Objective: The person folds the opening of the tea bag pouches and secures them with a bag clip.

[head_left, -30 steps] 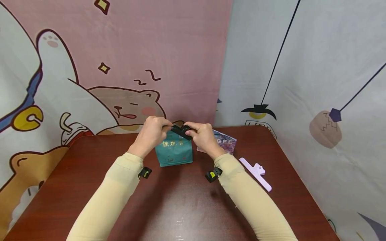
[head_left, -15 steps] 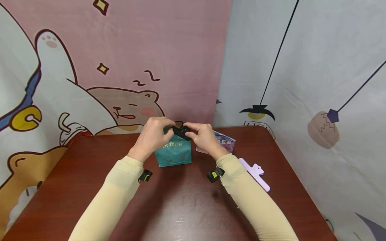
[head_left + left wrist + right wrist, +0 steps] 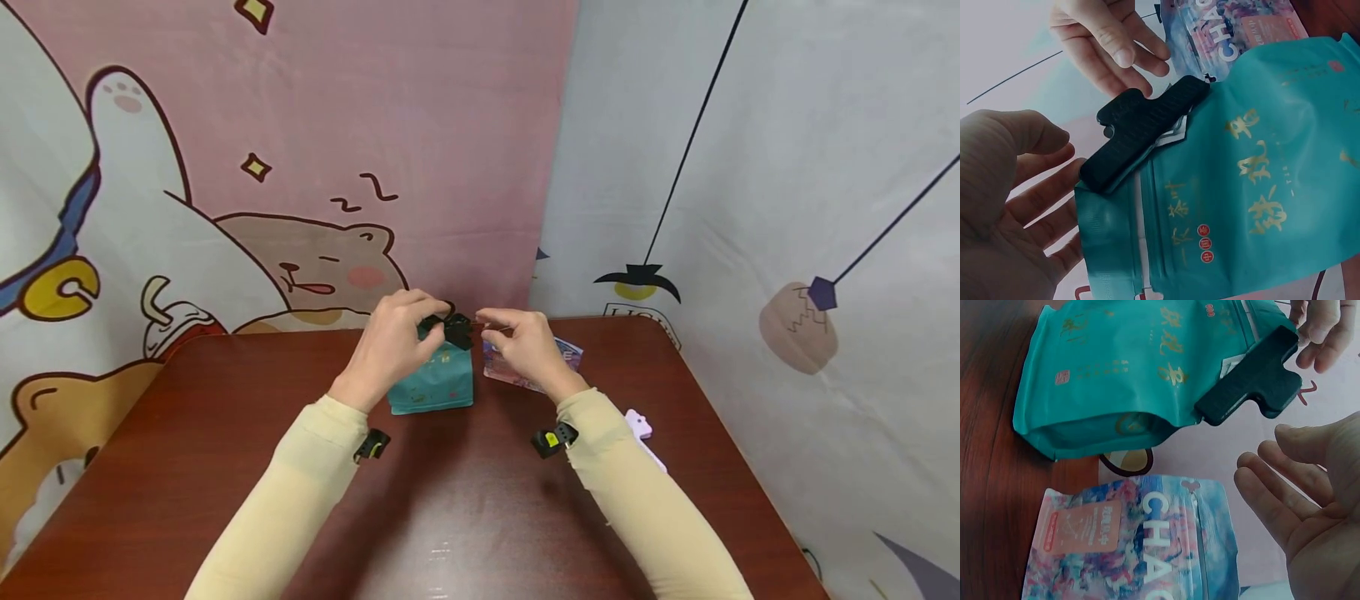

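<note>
A teal bag with gold Chinese lettering (image 3: 432,388) stands toward the back of the table. A black bag clip (image 3: 1147,134) sits aslant across its top edge, over one corner, with a bit of silvery lining showing beside it. My left hand (image 3: 397,342) is at the bag's top corner, its thumb apart from the clip and its fingers loosely bent beside the bag in the left wrist view. To the right of the clip is my right hand (image 3: 1316,494), fingers relaxed and spread, holding nothing, with a gap between it and the clip.
A blue and pink printed pouch (image 3: 1122,544) stands right of the teal bag, partly behind my right hand in the head view. A lilac clip (image 3: 638,425) lies on the brown table (image 3: 247,433), partly covered by my right sleeve. A patterned cloth (image 3: 465,167) hangs behind.
My right hand has let go of the black clip and drawn back to the right. My left hand has moved slightly right and loosened its hold; the clip stays on the bag.
</note>
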